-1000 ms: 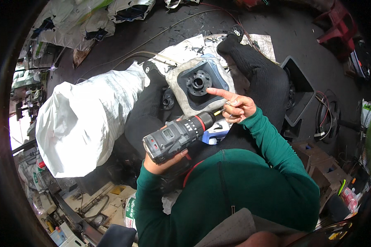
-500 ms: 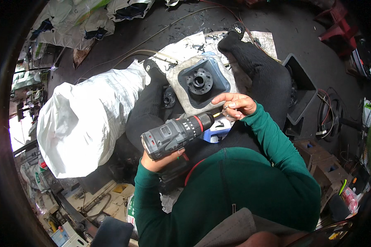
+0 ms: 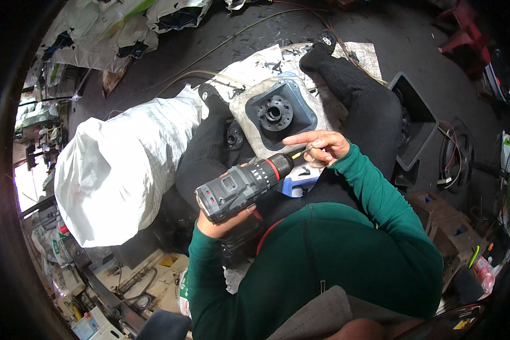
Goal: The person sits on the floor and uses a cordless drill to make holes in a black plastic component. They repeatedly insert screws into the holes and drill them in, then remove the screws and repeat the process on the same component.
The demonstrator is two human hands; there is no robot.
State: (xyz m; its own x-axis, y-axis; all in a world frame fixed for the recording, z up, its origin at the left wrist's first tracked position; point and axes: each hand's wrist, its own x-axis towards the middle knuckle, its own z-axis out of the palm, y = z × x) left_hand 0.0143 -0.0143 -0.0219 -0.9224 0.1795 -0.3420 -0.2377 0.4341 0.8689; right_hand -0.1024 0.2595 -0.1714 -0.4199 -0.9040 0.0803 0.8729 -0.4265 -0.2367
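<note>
My left hand [image 3: 214, 228] is wrapped round the body of a grey and black cordless drill [image 3: 232, 191], its chuck tilted up and to the right. A thin yellowish bit [image 3: 298, 153] sticks out of the chuck. At its tip my right hand [image 3: 328, 148] pinches a small metal piece, too small to make out, with the index finger stretched out to the left. Just beyond my hands lies a black round flanged part [image 3: 287, 120] with a central hole and several small holes. It rests in a blue-grey square tray [image 3: 310, 119] between my legs.
A large white sack [image 3: 113, 175] lies at my left. A dark grey bin [image 3: 419, 122] is tipped beside my right leg. Another black round part [image 3: 234, 136] sits left of the tray. Brown blocks [image 3: 436, 218], red stools [image 3: 464, 37] and cables [image 3: 232, 37] lie around on the floor.
The right index finger has stretched a little further left over the chuck. The drill stays in my left hand, nearly unmoved, and the view has shifted slightly.
</note>
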